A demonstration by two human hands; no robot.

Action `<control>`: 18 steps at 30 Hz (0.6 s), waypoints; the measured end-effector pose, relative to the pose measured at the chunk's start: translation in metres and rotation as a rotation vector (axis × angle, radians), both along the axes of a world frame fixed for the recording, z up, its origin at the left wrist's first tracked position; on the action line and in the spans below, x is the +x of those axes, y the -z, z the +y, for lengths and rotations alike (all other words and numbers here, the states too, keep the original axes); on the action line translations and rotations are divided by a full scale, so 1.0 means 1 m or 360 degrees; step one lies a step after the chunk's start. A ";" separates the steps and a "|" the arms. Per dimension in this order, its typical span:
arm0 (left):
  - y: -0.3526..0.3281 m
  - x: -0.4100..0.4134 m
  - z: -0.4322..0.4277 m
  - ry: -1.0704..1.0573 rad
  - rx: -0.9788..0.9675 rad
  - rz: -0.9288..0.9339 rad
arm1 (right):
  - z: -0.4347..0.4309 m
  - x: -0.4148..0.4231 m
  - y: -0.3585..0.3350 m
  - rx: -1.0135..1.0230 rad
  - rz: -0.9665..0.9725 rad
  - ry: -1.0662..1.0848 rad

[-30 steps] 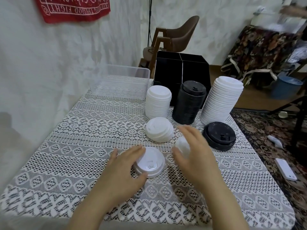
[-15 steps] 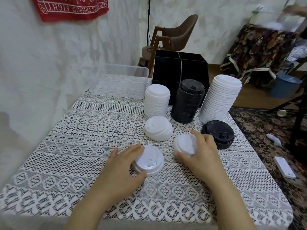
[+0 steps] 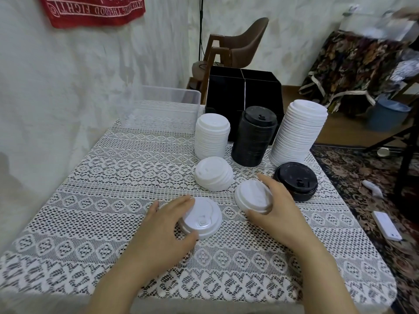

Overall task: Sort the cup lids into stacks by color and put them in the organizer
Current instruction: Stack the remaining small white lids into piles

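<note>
left hand (image 3: 163, 227): lower centre of the frame, palm down over the lace tablecloth (image 3: 102, 200). thumb and fingers are curled round the rim of a flat white lid (image 3: 201, 219). this lid lies on the cloth with its sip-hole side up.

right hand (image 3: 280, 208): just right of centre, clamped on a tilted white lid (image 3: 252, 196), thumb at the near edge and fingers over the far edge. the lid's top faces left and toward the camera. whether its lower rim touches the cloth cannot be told from this angle.

the two hands are apart, each with its own lid. the lids are near one another but not touching.

centre of the frame, just behind the hands: a short white stack (image 3: 214, 174), leaning. further back, in a row from left to right: a medium white stack (image 3: 212, 137), a black stack (image 3: 255, 137) and a tall white stack (image 3: 299, 134) whose top leans right. a low black stack (image 3: 295, 180) sits in front of the tall white stack, just beside the right hand's fingers.

organizer (image 3: 243, 87): black, divided into compartments, upper centre, directly behind the row of stacks.

a clear plastic bin (image 3: 163, 107) stands left of the organizer. a brown chair (image 3: 240, 44) is behind it. a red cloth (image 3: 90, 10) hangs on the wall at upper left.
</note>
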State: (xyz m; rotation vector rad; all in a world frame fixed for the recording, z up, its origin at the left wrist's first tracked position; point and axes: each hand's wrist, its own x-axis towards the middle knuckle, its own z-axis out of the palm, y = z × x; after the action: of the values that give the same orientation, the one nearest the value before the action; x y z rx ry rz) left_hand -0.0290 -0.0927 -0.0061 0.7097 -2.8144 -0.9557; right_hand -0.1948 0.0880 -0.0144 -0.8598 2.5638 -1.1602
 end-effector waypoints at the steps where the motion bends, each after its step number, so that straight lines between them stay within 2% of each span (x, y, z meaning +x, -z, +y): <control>1: 0.000 0.000 0.000 -0.0002 0.0002 -0.0008 | 0.000 0.000 0.000 -0.0037 -0.0007 0.0029; 8: -0.002 0.000 0.001 -0.0022 0.0023 -0.0041 | 0.000 -0.003 0.000 -0.0095 0.0080 0.0116; 18: -0.003 0.001 0.001 -0.0010 0.0015 -0.0008 | -0.003 -0.002 -0.001 0.0109 0.0190 0.0119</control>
State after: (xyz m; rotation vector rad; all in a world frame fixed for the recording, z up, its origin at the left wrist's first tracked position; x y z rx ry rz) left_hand -0.0285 -0.0915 -0.0032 0.7227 -2.8122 -0.9680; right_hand -0.1964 0.0852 -0.0134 -0.8488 2.7366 -1.0644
